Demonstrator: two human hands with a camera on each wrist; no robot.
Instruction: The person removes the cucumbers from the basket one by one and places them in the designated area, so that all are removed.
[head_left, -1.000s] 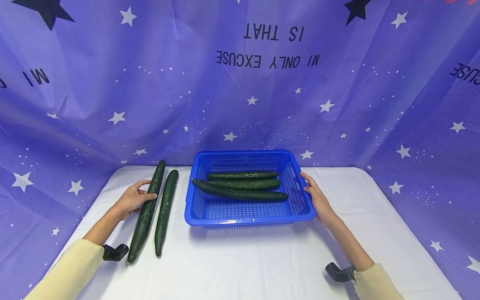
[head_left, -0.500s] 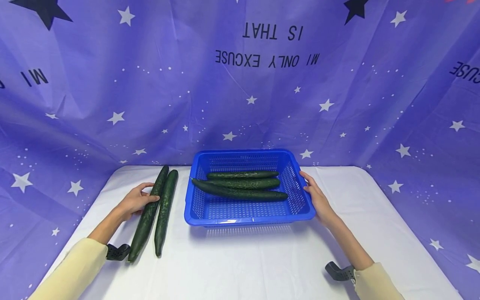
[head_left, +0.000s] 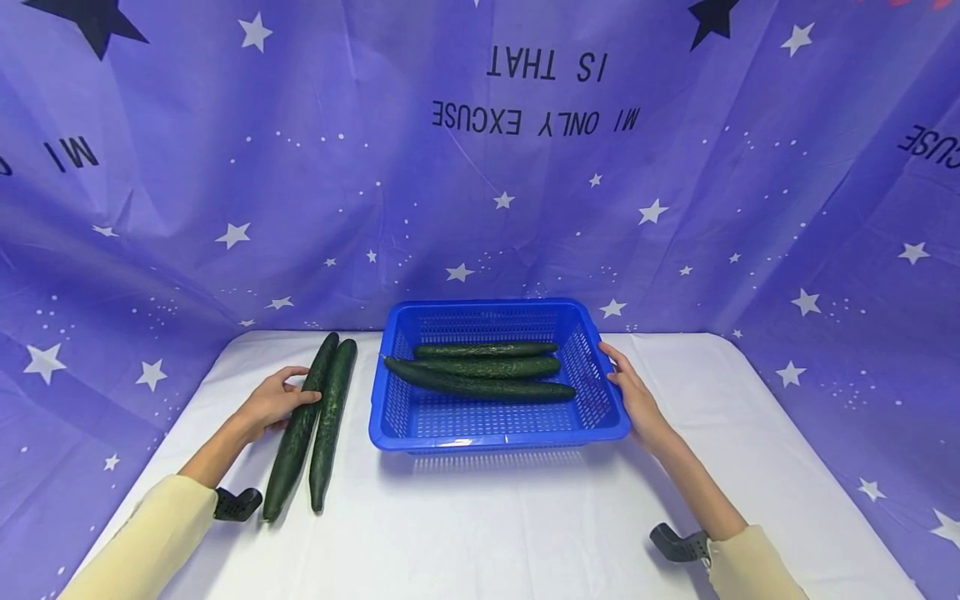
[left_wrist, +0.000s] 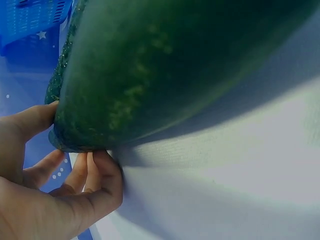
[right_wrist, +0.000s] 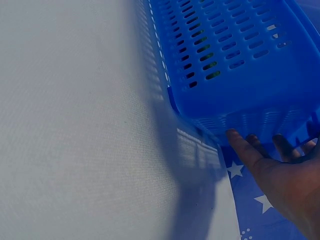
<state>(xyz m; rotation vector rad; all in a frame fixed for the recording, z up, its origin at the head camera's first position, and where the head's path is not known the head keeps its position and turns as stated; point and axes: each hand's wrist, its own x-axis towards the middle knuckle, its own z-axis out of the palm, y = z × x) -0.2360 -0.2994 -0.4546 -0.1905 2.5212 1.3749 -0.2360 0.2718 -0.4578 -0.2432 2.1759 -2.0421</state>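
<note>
Your left hand (head_left: 273,404) pinches a cucumber (head_left: 291,454) on the far half of its length; it's at the table (head_left: 480,533)'s left side, close beside its neighbour (head_left: 328,433). Expect it firm, fairly weighty, slightly slick, apt to snap if bent; mid-length should balance better. It's long, dark green, pale-flecked. Your right hand (head_left: 643,412) touches the basket (head_left: 480,442)'s end, fingers fairly straight.

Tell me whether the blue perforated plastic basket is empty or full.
Partly filled: three long dark-green cucumbers lie in the blue basket, with its bottom showing before them.
</note>
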